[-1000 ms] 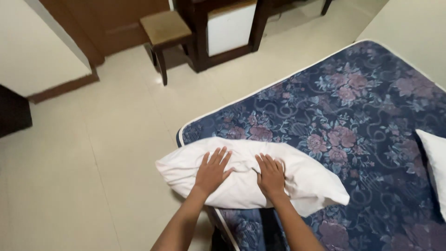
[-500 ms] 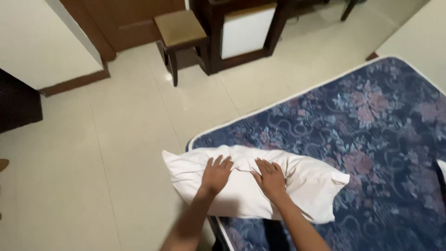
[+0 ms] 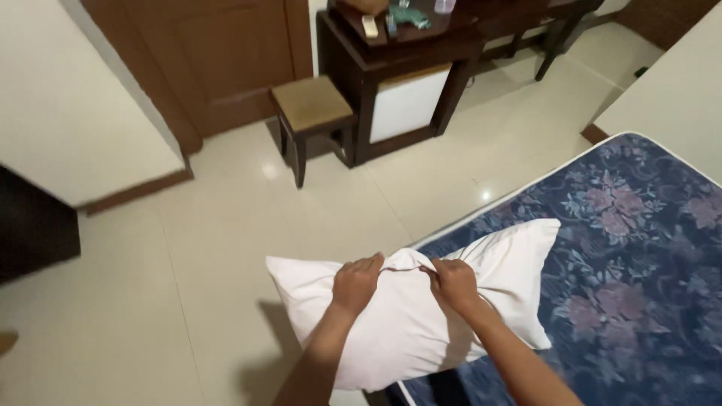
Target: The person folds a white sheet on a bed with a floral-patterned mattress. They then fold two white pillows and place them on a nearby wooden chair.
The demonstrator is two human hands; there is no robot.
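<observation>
- white pillow [image 3: 421,316] was held up at the near corner of the mattress [image 3: 639,286], partly over the floral cover and partly hanging out past its edge above the tiled floor [image 3: 226,248].
- left hand [image 3: 357,282] was closed on the pillow's top edge; fingers curled over the bunched fabric, knuckles up.
- right hand [image 3: 455,284] was closed on the same top edge, just beside the left, fingers pinching a fold of the case.
- the pillow hung below both sets of fingers; the fabric rose in a small ridge between the two hands, and the body of the pillow sagged down toward the mattress corner.
- judgement: the grip sat near the middle of the edge, so both ends drooped. spreading the hands toward the pillow's corners would likely give better control and keep the filling even.
- judgement: the left end of the pillow overhung the floor; keeping it lifted would avoid dragging it off the mattress.
- beyond the mattress, well apart: a wooden stool [image 3: 312,105] beside a dark table [image 3: 398,45].
</observation>
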